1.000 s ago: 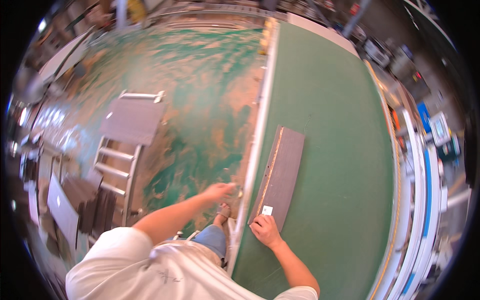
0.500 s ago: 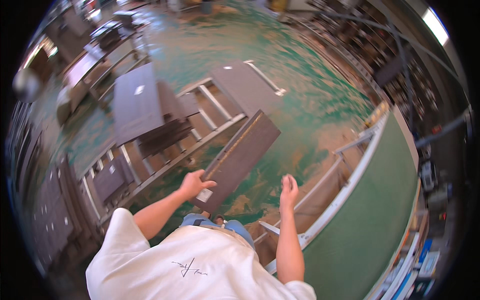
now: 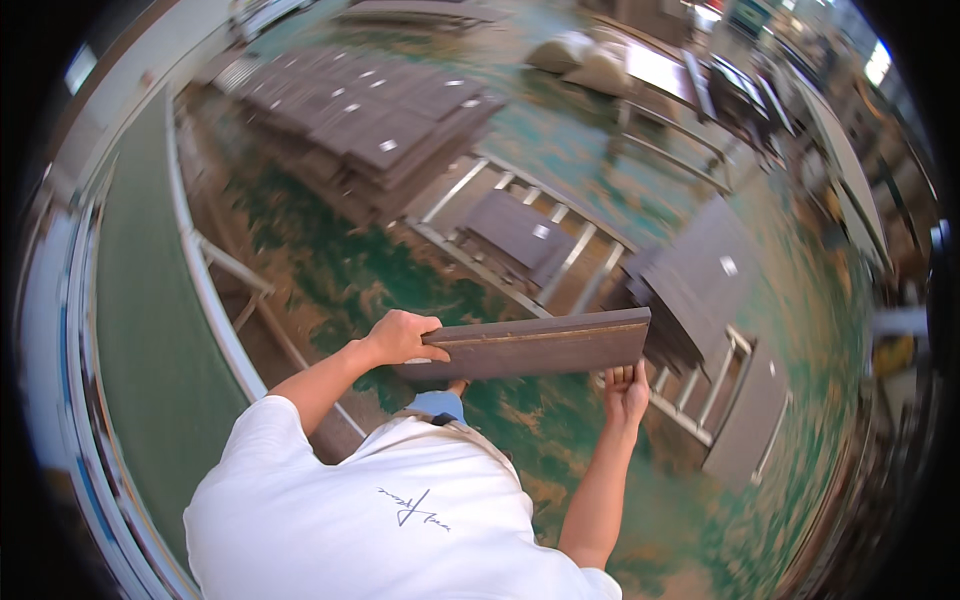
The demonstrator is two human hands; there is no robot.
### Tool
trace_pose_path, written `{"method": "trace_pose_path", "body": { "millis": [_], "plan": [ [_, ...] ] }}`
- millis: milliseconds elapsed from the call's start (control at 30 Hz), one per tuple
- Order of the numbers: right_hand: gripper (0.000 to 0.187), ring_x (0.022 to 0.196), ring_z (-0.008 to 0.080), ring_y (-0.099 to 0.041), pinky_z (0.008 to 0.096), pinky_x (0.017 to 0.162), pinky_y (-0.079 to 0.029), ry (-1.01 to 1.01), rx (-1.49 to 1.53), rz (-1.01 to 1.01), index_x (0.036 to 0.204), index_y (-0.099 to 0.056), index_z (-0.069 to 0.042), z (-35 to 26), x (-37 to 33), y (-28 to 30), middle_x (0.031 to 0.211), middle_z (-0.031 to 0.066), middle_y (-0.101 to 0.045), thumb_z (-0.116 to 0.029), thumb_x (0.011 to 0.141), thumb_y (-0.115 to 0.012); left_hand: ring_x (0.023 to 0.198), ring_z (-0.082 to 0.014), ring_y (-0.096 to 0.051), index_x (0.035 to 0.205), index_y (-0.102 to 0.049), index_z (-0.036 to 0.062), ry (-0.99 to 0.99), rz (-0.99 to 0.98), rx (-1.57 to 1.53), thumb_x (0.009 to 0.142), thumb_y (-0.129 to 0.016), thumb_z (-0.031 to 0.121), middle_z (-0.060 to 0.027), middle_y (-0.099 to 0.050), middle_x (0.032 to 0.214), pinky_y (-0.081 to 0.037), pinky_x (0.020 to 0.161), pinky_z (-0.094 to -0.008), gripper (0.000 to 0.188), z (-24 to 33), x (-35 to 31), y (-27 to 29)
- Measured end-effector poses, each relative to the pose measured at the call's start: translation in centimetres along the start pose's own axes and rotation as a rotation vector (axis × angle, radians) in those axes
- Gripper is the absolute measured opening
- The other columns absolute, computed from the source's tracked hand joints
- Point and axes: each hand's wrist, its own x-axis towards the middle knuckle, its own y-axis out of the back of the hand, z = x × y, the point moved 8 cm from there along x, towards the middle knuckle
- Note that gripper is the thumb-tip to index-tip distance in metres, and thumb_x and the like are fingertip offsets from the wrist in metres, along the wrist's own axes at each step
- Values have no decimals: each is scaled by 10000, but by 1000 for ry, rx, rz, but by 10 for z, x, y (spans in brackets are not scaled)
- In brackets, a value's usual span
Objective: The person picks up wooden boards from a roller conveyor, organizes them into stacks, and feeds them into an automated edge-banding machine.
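I carry a long dark brown board [image 3: 535, 345] level in front of my waist. My left hand [image 3: 398, 336] grips its left end, fingers curled over the top edge. My right hand [image 3: 626, 390] supports the board from below near its right end. A metal rack [image 3: 560, 262] lies on the floor just beyond the board, with a few dark boards [image 3: 518, 232] resting on it. Another stack of dark boards [image 3: 700, 285] sits at the right end of the rack.
A large pile of dark boards [image 3: 380, 115] lies farther back on the green worn floor [image 3: 350, 270]. A green conveyor belt [image 3: 150, 320] with a metal frame runs along my left. More racks and tables stand at the far right.
I have turned around, away from the green conveyor, which is now on my left. The board has swung from pointing away from me to lying crosswise, held in both hands.
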Motion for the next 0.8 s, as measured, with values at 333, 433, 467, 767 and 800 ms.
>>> {"method": "trace_pose_path", "body": {
  "millis": [333, 433, 467, 767, 800],
  "plan": [
    [809, 1075, 260, -681, 370, 879, -535, -180, -1831, -252, 1519, -410, -32, 291, 78, -55, 1212, 199, -677, -520, 933, -679, 829, -136, -671, 1065, -706, -46, 681, 130, -772, 820, -832, 385, -93, -735, 933, -543, 751, -322, 511, -312, 17, 57],
    [775, 1175, 274, -629, 398, 991, -495, -563, -981, -234, 1573, -310, -59, 397, 101, -191, 1399, 182, -580, -514, 1008, -585, 856, -139, -680, 1106, -709, -40, 748, 210, -857, 856, -813, 387, -87, -734, 984, -556, 777, -317, 505, -375, 52, 42],
    [746, 1194, 267, -609, 400, 1003, -484, -547, -889, -192, 1564, -334, -64, 418, 119, -232, 1416, 183, -563, -506, 1014, -577, 855, -142, -681, 1103, -709, -39, 747, 219, -876, 853, -816, 391, -89, -734, 983, -556, 778, -318, 508, -393, 70, 37],
    [711, 1270, 297, -568, 385, 1064, -444, 13, -1122, 183, 1451, -450, 94, 527, 419, -328, 1422, 227, -564, -422, 998, -633, 1003, -239, -705, 1203, -656, -2, 817, 328, -640, 849, -795, 452, -171, -726, 1110, -543, 888, -364, 592, -547, 202, 29],
    [708, 1275, 297, -569, 382, 1070, -439, 24, -1170, 219, 1433, -465, 113, 540, 448, -328, 1420, 234, -567, -412, 993, -643, 1036, -263, -702, 1239, -641, 10, 909, 327, -717, 845, -780, 481, -166, -722, 1140, -537, 911, -372, 629, -580, 194, 15]
  ]
}}
